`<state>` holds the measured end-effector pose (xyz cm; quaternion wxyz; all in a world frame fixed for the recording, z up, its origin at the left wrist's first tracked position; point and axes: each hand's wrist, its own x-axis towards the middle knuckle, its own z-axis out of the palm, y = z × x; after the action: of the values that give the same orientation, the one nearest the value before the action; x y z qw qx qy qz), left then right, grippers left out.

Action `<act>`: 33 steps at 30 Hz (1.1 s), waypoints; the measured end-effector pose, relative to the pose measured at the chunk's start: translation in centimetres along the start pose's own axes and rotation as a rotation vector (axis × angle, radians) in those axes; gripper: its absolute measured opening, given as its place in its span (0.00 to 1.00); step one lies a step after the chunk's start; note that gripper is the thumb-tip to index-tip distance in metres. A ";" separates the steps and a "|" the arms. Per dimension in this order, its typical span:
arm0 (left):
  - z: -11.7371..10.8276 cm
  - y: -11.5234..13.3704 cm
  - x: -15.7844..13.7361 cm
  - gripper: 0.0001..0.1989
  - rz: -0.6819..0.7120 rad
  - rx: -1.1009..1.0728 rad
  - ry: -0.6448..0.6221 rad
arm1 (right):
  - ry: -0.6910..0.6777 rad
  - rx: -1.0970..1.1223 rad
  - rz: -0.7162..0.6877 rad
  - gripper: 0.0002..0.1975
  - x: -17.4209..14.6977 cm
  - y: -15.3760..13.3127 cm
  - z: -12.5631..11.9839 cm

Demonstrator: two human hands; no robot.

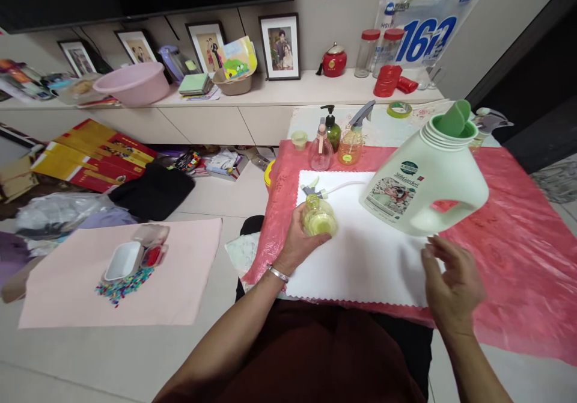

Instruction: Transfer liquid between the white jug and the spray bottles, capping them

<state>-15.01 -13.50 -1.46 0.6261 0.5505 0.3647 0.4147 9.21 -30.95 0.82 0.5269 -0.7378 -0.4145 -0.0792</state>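
Holding: the left hand point(301, 242) is wrapped around a small clear bottle point(319, 218) with yellowish liquid, fingers closed on its round body, keeping it upright on the white mat point(360, 264).
Bottle place: it stands near the left edge of the white mat, and its spray head point(313, 187) with a thin white tube lies on the mat just behind it.
Right hand: the right hand point(451, 283) is over the front right corner of the mat, fingers spread and loose, pinching nothing; it is just below the big jug and I cannot tell if the fingertips touch it.
Big jug: a large white detergent jug point(424, 183) with a green spout in its open mouth is tilted, its base low near the right hand, its mouth up to the right.
Cover: a red plastic sheet point(518, 240) lies under the white mat on the table.
Behind the mat: a clear pump bottle point(321, 150), a dark green pump bottle point(332, 131), an amber spray bottle point(351, 141) and a small cap point(299, 139) stand close together.
Floor at left: a pink sheet point(189, 270) carries a white tray point(123, 260) and coloured small pieces point(121, 286).
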 end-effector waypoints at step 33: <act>0.1 -1.6 -0.6 0.53 0.113 0.388 -0.032 | -0.674 0.241 -0.250 0.19 13.2 -10.0 14.6</act>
<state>-14.96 -14.22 -3.01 0.4898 0.6868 0.3962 0.3625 6.09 -10.68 8.88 0.4304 -0.5990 -0.6576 0.1536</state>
